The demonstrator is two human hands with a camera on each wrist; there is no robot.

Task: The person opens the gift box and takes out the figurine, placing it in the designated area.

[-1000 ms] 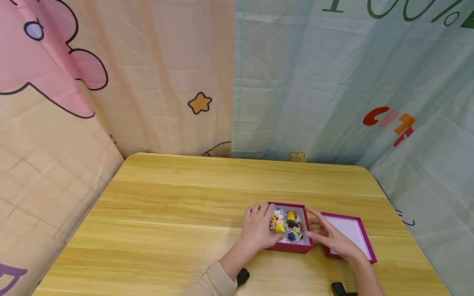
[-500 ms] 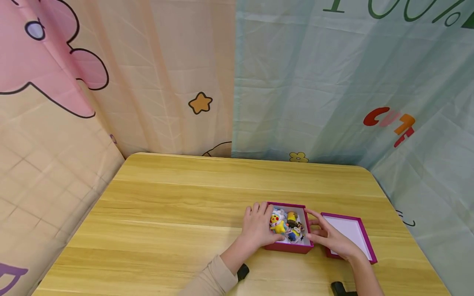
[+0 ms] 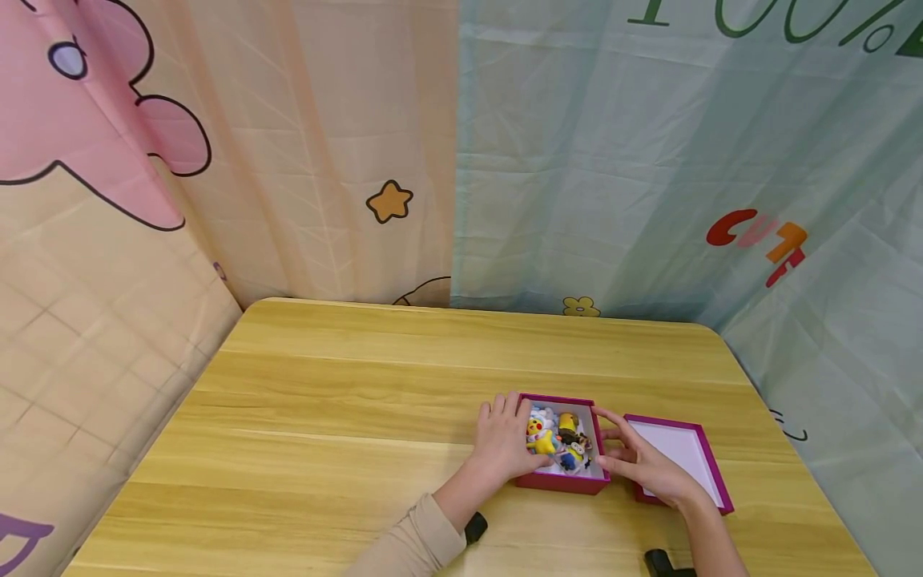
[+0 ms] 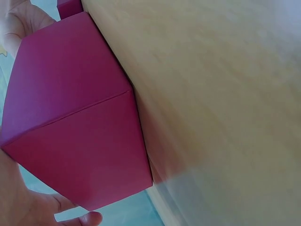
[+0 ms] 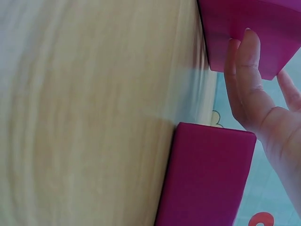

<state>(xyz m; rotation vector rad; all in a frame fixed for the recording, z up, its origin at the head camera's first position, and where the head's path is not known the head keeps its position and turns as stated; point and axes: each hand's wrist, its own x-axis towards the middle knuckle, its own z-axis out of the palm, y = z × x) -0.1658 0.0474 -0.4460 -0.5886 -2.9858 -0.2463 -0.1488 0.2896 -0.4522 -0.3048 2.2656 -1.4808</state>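
Observation:
A magenta box (image 3: 564, 482) stands topless on the table, its inside pale. Several small toy figures lie in it, among them a yellow figure with red cheeks (image 3: 542, 442) and a yellow and blue one (image 3: 574, 457). My left hand (image 3: 502, 441) holds the box's left side, thumb over the near rim and fingers at the far left corner. My right hand (image 3: 652, 469) touches the right wall with its fingertips; in the right wrist view its fingers (image 5: 249, 61) press lightly on that wall. In the left wrist view the box wall (image 4: 66, 80) hides part of both hands.
The box lid (image 3: 681, 455) lies inside-up to the right, partly behind my right hand. Bare wooden table (image 3: 324, 433) extends to the left and back. Patterned curtains (image 3: 577, 160) hang behind the table's far edge. Black straps (image 3: 473, 529) show at the wrists.
The box has shifted very slightly left since a second ago, with both hands staying on it. The figures and the lid look the same.

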